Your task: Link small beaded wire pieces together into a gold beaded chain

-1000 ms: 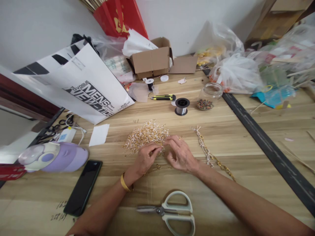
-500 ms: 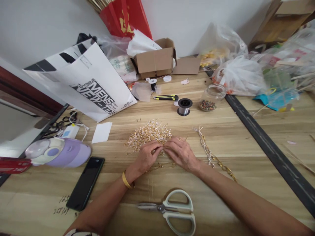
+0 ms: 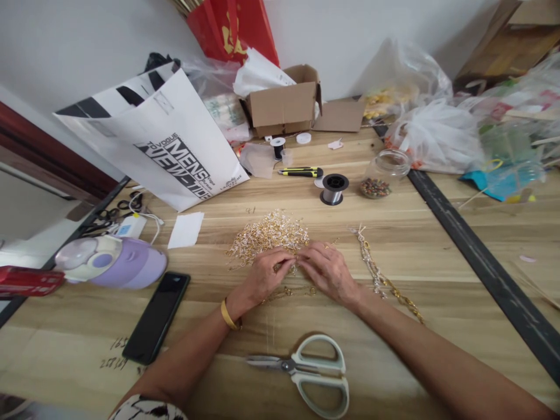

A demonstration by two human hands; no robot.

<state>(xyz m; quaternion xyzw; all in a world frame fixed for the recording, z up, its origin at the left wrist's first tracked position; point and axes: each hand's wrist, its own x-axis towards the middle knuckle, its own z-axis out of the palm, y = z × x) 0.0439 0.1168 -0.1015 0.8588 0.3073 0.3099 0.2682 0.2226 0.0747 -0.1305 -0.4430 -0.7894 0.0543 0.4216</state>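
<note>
My left hand (image 3: pixel 268 273) and my right hand (image 3: pixel 329 274) meet fingertip to fingertip over the table, both closed in a pinch. What sits between the fingers is too small and too covered to name. Just beyond them lies a heap of small gold and whitish beads or links (image 3: pixel 268 234). A thin gold chain (image 3: pixel 287 291) rests under and in front of the hands. Fine pale threads (image 3: pixel 270 329) run toward me below the left hand. To the right of my right hand lie gold and silvery chain strands (image 3: pixel 380 279), tied at the far end.
White-handled scissors (image 3: pixel 321 376) lie near me. On the left are a black phone (image 3: pixel 156 318), a purple bottle (image 3: pixel 142 265) and a white paper bag (image 3: pixel 192 140). Farther back are a wire spool (image 3: pixel 333 189), a box cutter (image 3: pixel 301 171), a bead jar (image 3: pixel 380 175) and a cardboard box (image 3: pixel 284 108).
The view has shifted slightly, so most things appear a little farther right. My hands stay together in nearly the same pinch beside the heap.
</note>
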